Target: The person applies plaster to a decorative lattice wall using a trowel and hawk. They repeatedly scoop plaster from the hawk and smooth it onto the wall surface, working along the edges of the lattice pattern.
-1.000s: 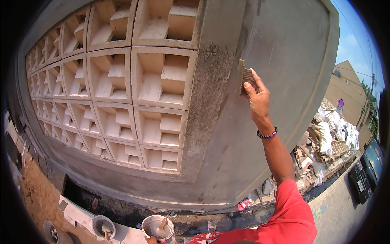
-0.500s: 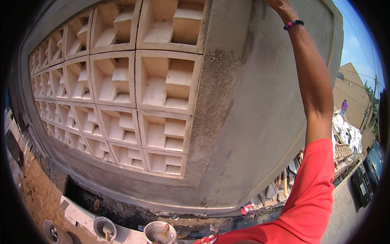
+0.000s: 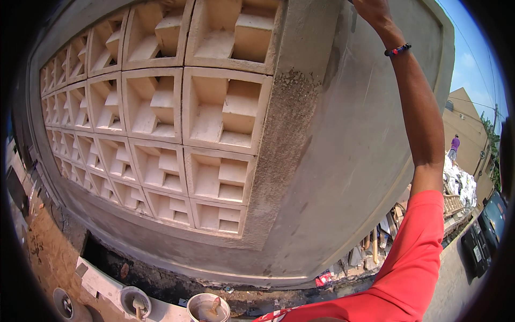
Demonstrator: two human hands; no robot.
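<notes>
My right arm, in a red sleeve and with a beaded bracelet (image 3: 397, 50) at the wrist, reaches up along a grey plastered wall (image 3: 343, 161). At the top edge of the picture my right hand (image 3: 372, 9) is near the upper wall, its fingers curled. A small dark bit shows at the fingers, but the cut-off view hides what it is. Left of the smooth plaster runs a rougher, darker strip (image 3: 287, 123) beside pale vent blocks (image 3: 221, 110). My left hand is out of view.
Below, a white bucket (image 3: 192, 306) holds greyish liquid and a brush (image 3: 215, 306). A second bucket (image 3: 124, 299) with a handled tool and a grey container (image 3: 60, 306) stand left. A dark gutter (image 3: 161, 279) follows the wall's foot. Rubble (image 3: 370, 249) and a person (image 3: 455, 144) are at right.
My right hand and forearm sit slightly lower and farther right in the picture, with more of the hand showing. The view has shifted a little.
</notes>
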